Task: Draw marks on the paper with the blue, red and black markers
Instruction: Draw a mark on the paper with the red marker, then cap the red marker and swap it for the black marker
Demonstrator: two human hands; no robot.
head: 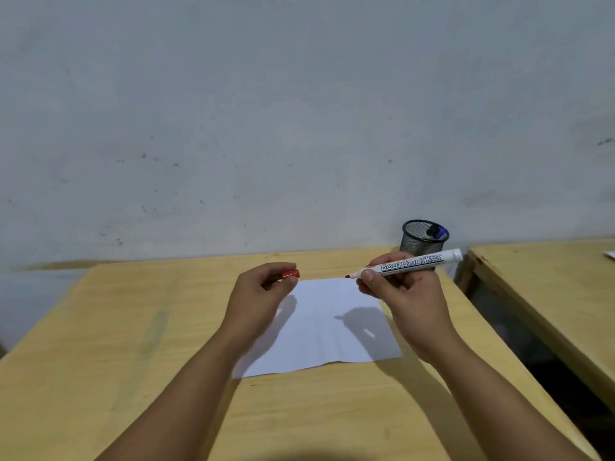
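A white sheet of paper [329, 331] lies on the wooden table [133, 327], with no marks that I can see. My right hand [399, 287] holds an uncapped white marker [416, 262] with a red tip pointing left, raised above the paper's far right corner. My left hand [263, 287] hovers over the paper's far left corner, its fingers closed on the red cap [291, 273]. A black mesh pen cup [422, 239] stands at the table's far right, with a blue-capped marker [437, 233] and a dark one inside.
A grey wall rises right behind the table. A second wooden table [549, 287] stands to the right, separated by a dark gap [519, 344]. Something white [609, 255] lies at that table's far right edge.
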